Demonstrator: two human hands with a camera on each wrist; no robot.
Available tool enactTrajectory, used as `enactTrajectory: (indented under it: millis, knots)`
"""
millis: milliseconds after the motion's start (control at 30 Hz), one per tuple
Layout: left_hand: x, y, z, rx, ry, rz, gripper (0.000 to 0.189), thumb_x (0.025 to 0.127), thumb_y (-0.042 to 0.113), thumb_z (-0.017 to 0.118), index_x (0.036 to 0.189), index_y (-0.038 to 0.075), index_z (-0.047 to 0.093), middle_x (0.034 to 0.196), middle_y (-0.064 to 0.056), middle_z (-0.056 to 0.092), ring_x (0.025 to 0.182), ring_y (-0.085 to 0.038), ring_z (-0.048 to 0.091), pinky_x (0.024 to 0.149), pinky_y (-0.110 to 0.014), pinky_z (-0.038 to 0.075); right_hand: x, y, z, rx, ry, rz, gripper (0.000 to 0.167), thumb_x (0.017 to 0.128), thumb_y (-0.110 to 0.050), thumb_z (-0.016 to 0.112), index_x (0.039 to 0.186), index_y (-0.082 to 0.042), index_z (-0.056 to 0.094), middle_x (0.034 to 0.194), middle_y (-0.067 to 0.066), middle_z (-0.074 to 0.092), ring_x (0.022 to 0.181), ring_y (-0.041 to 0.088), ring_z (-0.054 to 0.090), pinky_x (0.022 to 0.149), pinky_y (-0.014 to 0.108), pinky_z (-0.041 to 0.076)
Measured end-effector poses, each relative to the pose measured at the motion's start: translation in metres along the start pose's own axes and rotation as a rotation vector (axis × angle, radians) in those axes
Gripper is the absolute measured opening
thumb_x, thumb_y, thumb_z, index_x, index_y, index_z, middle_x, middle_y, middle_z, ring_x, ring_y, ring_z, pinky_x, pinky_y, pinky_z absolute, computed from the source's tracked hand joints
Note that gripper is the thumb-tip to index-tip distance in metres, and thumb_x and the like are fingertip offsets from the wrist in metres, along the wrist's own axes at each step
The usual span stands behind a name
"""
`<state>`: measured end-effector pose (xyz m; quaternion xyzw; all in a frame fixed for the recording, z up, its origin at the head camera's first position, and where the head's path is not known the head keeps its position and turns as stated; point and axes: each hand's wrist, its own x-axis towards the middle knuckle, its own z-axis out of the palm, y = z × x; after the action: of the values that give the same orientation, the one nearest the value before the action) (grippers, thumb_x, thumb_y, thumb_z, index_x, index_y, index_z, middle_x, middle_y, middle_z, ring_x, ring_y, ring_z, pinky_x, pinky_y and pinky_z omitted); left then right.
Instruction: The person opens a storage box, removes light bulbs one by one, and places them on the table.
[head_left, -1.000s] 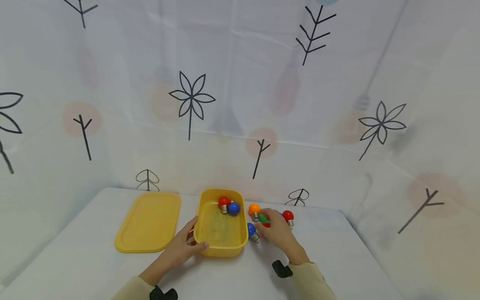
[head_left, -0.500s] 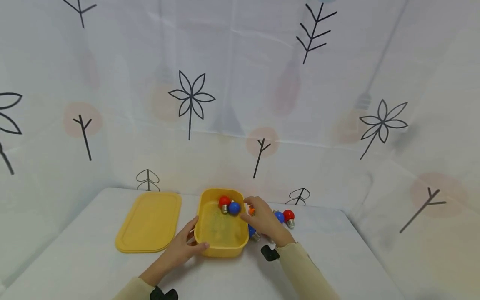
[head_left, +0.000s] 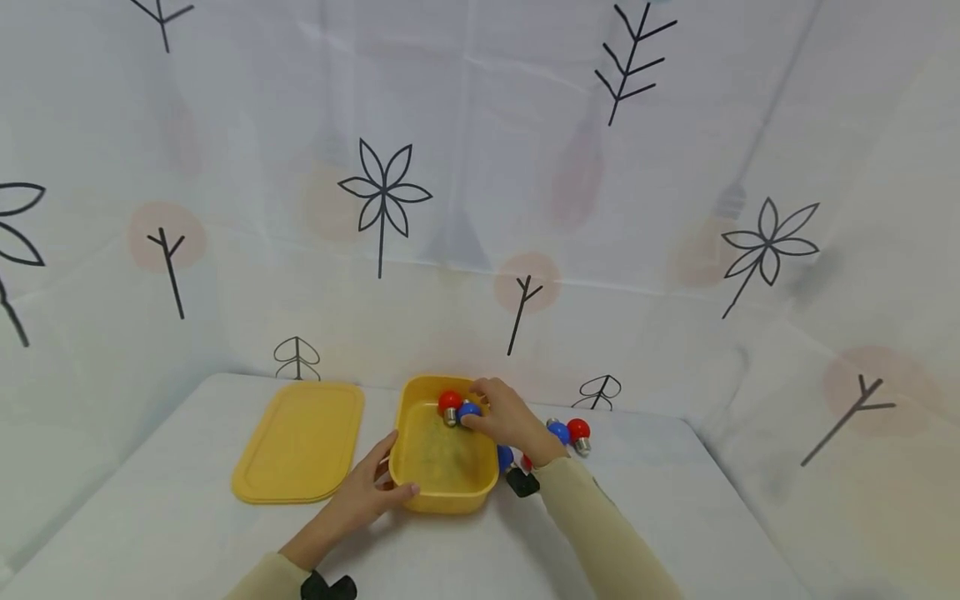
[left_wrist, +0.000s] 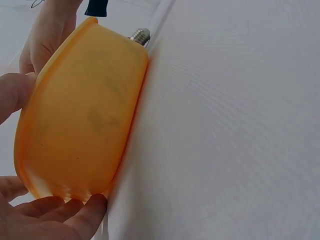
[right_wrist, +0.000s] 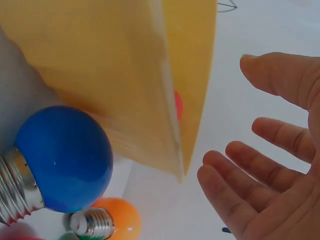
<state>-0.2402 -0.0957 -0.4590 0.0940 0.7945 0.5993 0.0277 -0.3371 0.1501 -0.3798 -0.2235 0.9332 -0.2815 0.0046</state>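
A yellow plastic box stands on the table. My left hand grips its near left side, thumb over the rim and fingers against the outer wall, as the left wrist view shows. Inside, at the far end, lie a red light bulb and a blue light bulb. My right hand is over the box's right rim, thumb overlapping the blue bulb in the head view. In the right wrist view its fingers are loosely spread, holding nothing. Outside the box, close by, lie another blue bulb and an orange bulb.
A flat yellow lid lies left of the box. Further right on the table are another blue bulb and red bulb. A patterned white cloth hangs behind the table.
My right hand has moved left from the loose bulbs, past the orange bulb, to above the box. My left hand and the box have stayed in place.
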Motion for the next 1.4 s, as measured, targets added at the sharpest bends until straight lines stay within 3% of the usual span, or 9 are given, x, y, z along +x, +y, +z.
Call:
enactTrajectory:
  millis: [233, 533, 967, 1400]
  knots:
    - [0.0, 0.002, 0.0, 0.007, -0.004, 0.005, 0.094, 0.081, 0.029, 0.077, 0.153, 0.009, 0.02, 0.154, -0.017, 0.025, 0.135, -0.04, 0.034, 0.103, -0.044, 0.042, 0.012, 0.007, 0.003, -0.079, -0.086, -0.039, 0.052, 0.085, -0.026, 0.074, 0.131, -0.01, 0.055, 0.129, 0.011, 0.052, 0.111, 0.027, 0.052, 0.098, 0.045, 0.048]
    - [-0.002, 0.004, -0.001, -0.013, -0.001, 0.016, 0.093, 0.081, 0.026, 0.078, 0.152, 0.009, 0.021, 0.154, -0.017, 0.025, 0.135, -0.04, 0.035, 0.102, -0.045, 0.043, 0.028, 0.013, 0.01, -0.175, -0.139, -0.105, 0.049, 0.085, -0.028, 0.072, 0.129, -0.013, 0.056, 0.125, 0.005, 0.054, 0.107, 0.023, 0.053, 0.098, 0.039, 0.048]
    - [0.001, -0.002, -0.001, -0.012, -0.013, 0.013, 0.094, 0.081, 0.028, 0.077, 0.153, 0.01, 0.019, 0.155, -0.015, 0.023, 0.136, -0.038, 0.033, 0.104, -0.044, 0.041, 0.039, 0.019, 0.021, -0.32, -0.146, -0.104, 0.047, 0.084, -0.029, 0.074, 0.126, -0.02, 0.058, 0.13, -0.003, 0.053, 0.112, 0.018, 0.053, 0.101, 0.04, 0.046]
    - [-0.001, 0.0, -0.001, 0.019, -0.007, 0.001, 0.093, 0.081, 0.03, 0.077, 0.153, 0.011, 0.02, 0.155, -0.013, 0.024, 0.136, -0.038, 0.034, 0.103, -0.043, 0.042, 0.038, 0.016, 0.026, -0.325, -0.154, -0.133, 0.044, 0.082, -0.025, 0.076, 0.123, -0.019, 0.06, 0.125, -0.003, 0.055, 0.107, 0.017, 0.053, 0.099, 0.038, 0.047]
